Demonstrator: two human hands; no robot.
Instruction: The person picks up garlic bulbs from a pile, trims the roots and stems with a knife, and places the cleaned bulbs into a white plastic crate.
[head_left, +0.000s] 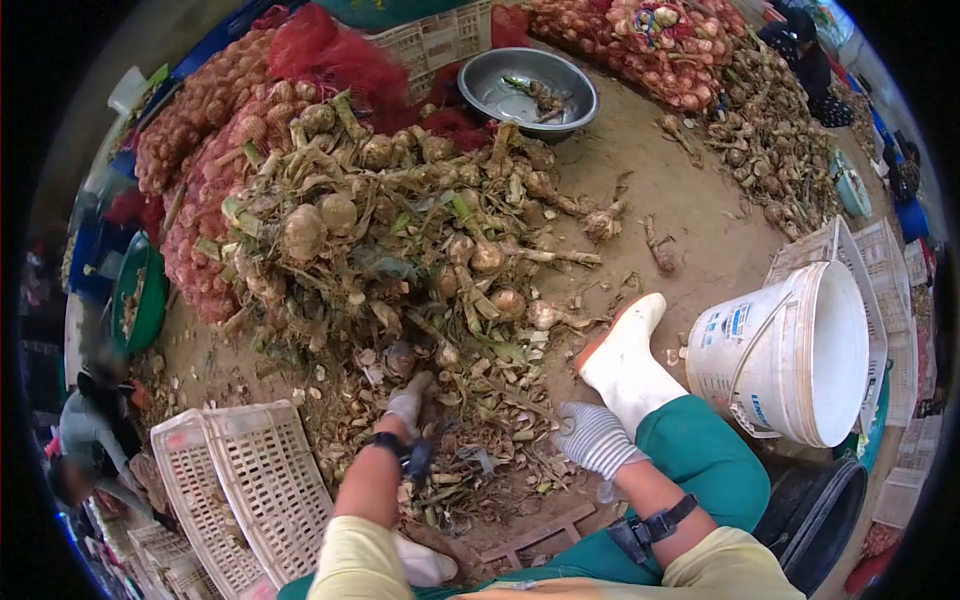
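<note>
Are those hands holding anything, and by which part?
The left hand is at a bulb, grip unclear; whether the right hand holds anything can't be told.

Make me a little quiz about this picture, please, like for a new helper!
1. True or false: the bucket is bright red.
2. What covers the right hand? A: nothing; B: a striped glove; C: a sock.
3. Fill in "nearer" or "farther": the metal bowl is ___ from the person than the left hand.

Key: 1. False, it is white. 2. B. 3. Farther.
</note>
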